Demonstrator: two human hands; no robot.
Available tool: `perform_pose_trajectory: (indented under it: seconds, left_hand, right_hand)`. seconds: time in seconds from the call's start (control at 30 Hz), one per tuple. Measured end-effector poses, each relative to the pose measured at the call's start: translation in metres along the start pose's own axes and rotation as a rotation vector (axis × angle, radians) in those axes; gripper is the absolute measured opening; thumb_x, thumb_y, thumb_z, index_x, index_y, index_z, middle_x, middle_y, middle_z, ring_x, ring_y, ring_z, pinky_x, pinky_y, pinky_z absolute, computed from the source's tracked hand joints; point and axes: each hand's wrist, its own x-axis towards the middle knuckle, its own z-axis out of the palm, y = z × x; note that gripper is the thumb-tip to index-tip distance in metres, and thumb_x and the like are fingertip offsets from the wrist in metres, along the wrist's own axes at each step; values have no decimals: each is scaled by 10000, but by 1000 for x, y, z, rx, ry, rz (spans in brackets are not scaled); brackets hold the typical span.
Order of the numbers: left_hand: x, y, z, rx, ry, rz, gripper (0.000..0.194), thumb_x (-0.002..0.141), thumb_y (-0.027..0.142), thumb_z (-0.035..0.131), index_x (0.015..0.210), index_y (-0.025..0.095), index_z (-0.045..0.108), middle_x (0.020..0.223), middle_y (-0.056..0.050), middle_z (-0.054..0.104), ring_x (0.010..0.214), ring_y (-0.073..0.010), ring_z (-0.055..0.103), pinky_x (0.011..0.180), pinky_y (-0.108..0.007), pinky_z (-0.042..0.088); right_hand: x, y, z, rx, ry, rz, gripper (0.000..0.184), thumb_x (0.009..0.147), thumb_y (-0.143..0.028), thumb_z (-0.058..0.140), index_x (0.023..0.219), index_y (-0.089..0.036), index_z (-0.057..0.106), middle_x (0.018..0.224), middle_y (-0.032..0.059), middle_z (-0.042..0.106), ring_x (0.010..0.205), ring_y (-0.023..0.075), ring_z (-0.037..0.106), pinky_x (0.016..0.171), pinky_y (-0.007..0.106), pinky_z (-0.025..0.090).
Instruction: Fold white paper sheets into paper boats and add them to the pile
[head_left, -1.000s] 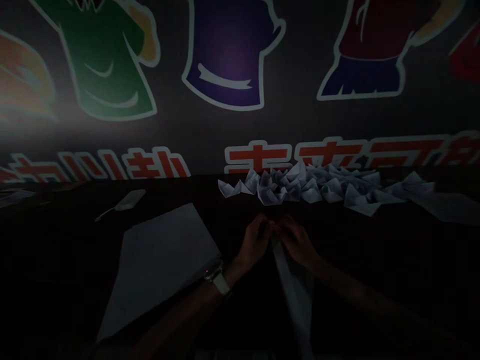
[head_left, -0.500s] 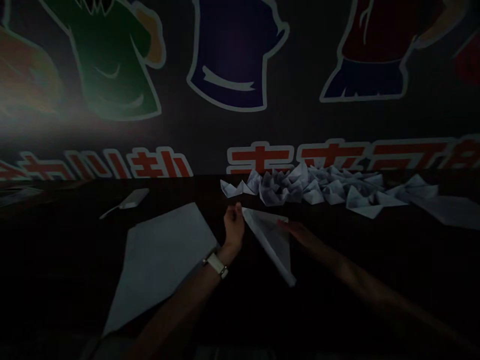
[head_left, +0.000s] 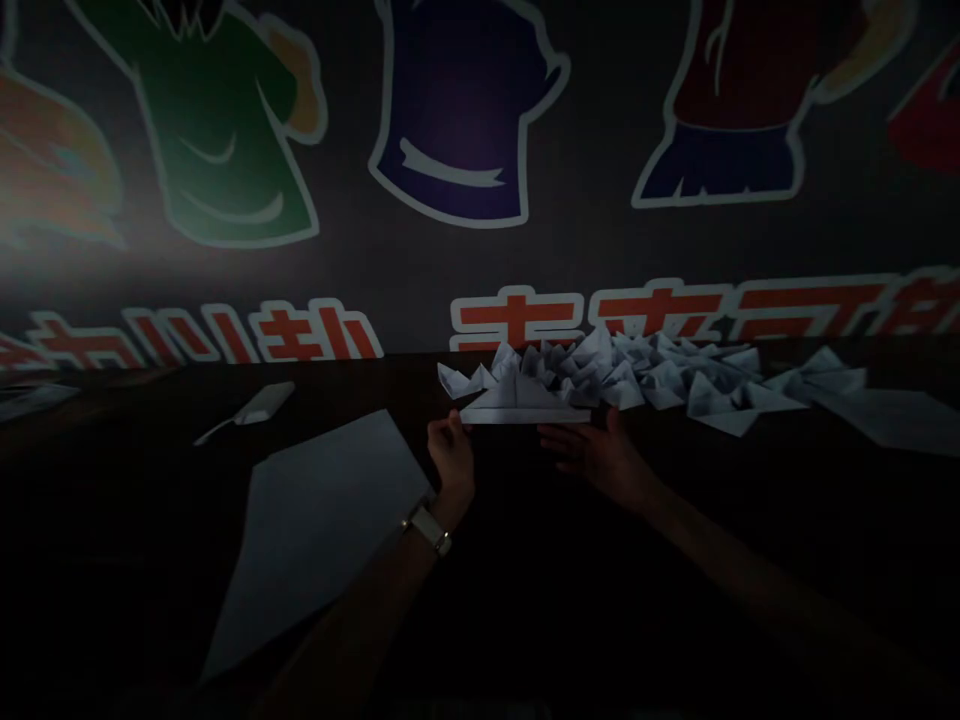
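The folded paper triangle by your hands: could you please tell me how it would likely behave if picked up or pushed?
The folded paper triangle looks thin and light, so a push would probably slide it easily. Its layered folds may stiffen it somewhat, though the pointed corners probably bend readily. Its long straight bottom edge suggests it is unlikely to roll.

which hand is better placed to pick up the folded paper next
Left, probably: the left hand has its fingers at the left corner of the folded paper and seems to touch it. The right hand lies open just below the paper's right end, apparently not touching it.
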Motion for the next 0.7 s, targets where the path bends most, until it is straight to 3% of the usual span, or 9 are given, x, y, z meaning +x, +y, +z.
perform_pose_trajectory:
  seconds: [0.07, 0.13, 0.2, 0.3, 0.4, 0.53, 0.63, 0.7]
  left_hand:
    - [-9, 2, 2, -18, -89, -27, 327, 758, 458, 570, 653, 170, 458, 546, 37, 512, 449, -74, 417, 453, -196, 336]
    - [-21, 4, 5, -43, -255, -90, 333, 731, 459, 601, 646, 164, 472, 536, 43, 502, 437, -62, 394, 432, -183, 310]
    - [-36, 5, 8, -65, -427, -167, 348, 701, 468, 627, 634, 158, 484, 511, 57, 466, 423, -49, 370, 414, -170, 284]
    - [-51, 9, 11, -118, -570, -284, 387, 663, 500, 646, 631, 155, 475, 502, 71, 438, 403, -33, 339, 389, -156, 249]
    - [-55, 15, 11, -185, -619, -357, 411, 650, 524, 647, 648, 160, 455, 500, 75, 447, 383, -22, 309, 368, -149, 211]
    - [-51, 22, 9, -246, -637, -369, 410, 651, 519, 651, 658, 163, 447, 487, 76, 473, 363, -14, 276, 356, -148, 187]
    - [-50, 24, 9, -257, -680, -391, 411, 653, 516, 652, 655, 160, 446, 554, 38, 566, 360, -9, 279, 351, -152, 189]
    - [-51, 24, 9, -245, -700, -390, 411, 656, 520, 644, 658, 155, 454, 637, 2, 628, 357, -5, 289, 348, -155, 191]
  right_hand:
    - [1, 6, 3, -57, 26, -64, 417, 766, -495, 560, 1083, -225, 591, 1231, 81, 565, 1098, 231, 543, 738, 306, 523]
    - [2, 14, 4, -105, 107, -90, 358, 747, -379, 626, 1076, -243, 592, 1208, 65, 580, 1073, 221, 558, 745, 309, 521]
    - [5, 21, 2, -128, 219, -95, 306, 714, -355, 662, 987, -220, 630, 1100, 59, 635, 989, 207, 597, 718, 298, 526]
    - [10, 26, -6, -117, 401, -134, 230, 622, -347, 735, 759, -186, 645, 825, 13, 675, 761, 156, 632, 619, 254, 523]
    - [12, 26, -10, -99, 487, -127, 261, 571, -364, 764, 632, -175, 596, 626, -30, 616, 599, 125, 606, 546, 243, 510]
    - [8, 24, -7, -98, 473, -45, 291, 625, -444, 713, 660, -174, 608, 614, -18, 609, 544, 127, 601, 491, 248, 500]
    - [4, 21, -6, -122, 481, -116, 256, 628, -404, 712, 759, -196, 642, 678, -6, 640, 561, 121, 603, 496, 234, 496]
    - [4, 16, -8, -128, 573, -191, 229, 594, -356, 733, 739, -208, 636, 620, -27, 620, 536, 111, 582, 496, 220, 490]
